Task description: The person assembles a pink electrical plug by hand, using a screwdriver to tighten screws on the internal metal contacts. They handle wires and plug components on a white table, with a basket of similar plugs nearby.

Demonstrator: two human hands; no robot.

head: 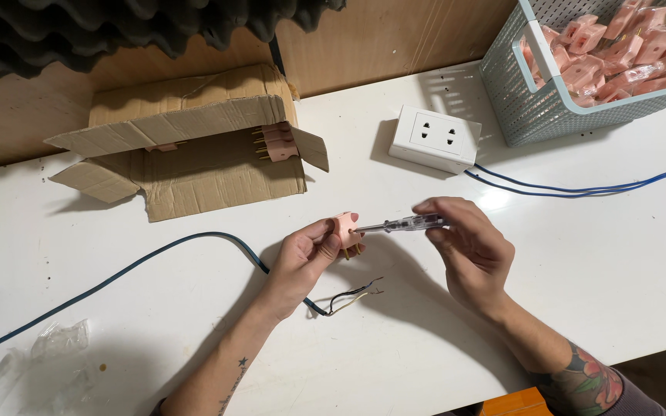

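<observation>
Plug [346,231], pink, with brass pins pointing down, sits near the middle of the table [595,254], pinched between thumb and fingers of the left hand [306,258]. The right hand [468,246] is closed around a clear-handled screwdriver [406,225], and its tip meets the plug face from 3 o'clock. The grip on the plug is small, only fingertips, so I judge that a hard push could make the tip slip off the screw and go toward the left thumb, or turn the plug out of the fingers. Just below, at 6 o'clock, lies the cable [156,258] with its bare wire ends [360,294] spread and loose; a dropped plug or a moving wrist could bend these thin strands. The cable runs away to 8 o'clock. At 10 o'clock is an open cardboard box [186,146] with more pink plugs inside. At 1 o'clock stands a white socket [435,137] with blue leads; the metal tip should stay away from it. At 2 o'clock a basket [533,108] holds many plugs. Crumpled plastic [36,362] lies at 8 o'clock, near the table edge.
</observation>
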